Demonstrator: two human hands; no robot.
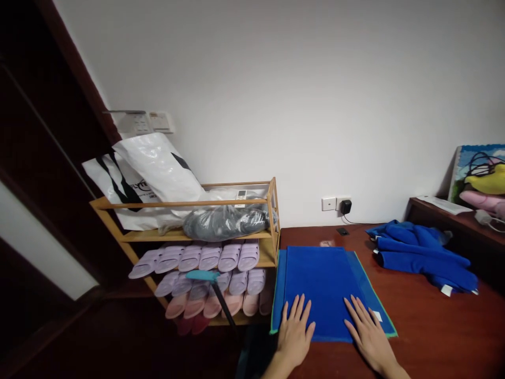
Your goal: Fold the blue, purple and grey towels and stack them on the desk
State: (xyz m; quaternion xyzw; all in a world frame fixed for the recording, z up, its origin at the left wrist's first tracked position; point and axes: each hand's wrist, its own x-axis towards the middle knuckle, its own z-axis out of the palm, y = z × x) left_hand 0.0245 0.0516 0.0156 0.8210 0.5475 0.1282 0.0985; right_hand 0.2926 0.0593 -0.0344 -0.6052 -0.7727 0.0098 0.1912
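A blue towel (317,284) lies spread flat on the reddish-brown table (418,326), over another blue cloth with a green edge (369,279) that shows at both sides. My left hand (294,331) rests palm down on the near left part, fingers spread. On the near right part my right hand (366,331) lies flat too, its fingers apart, beside a small white label (377,316). Neither hand grips anything. To the right sits a rumpled heap of blue towels (422,252) with white tags.
Left of the table stands a wooden rack (185,203) with several purple slippers (209,256), pink slippers (213,305), white bags (158,168) and a plastic-wrapped dark bundle (229,222). A black plug (346,206) is in the wall; a raised shelf (442,210) borders the right.
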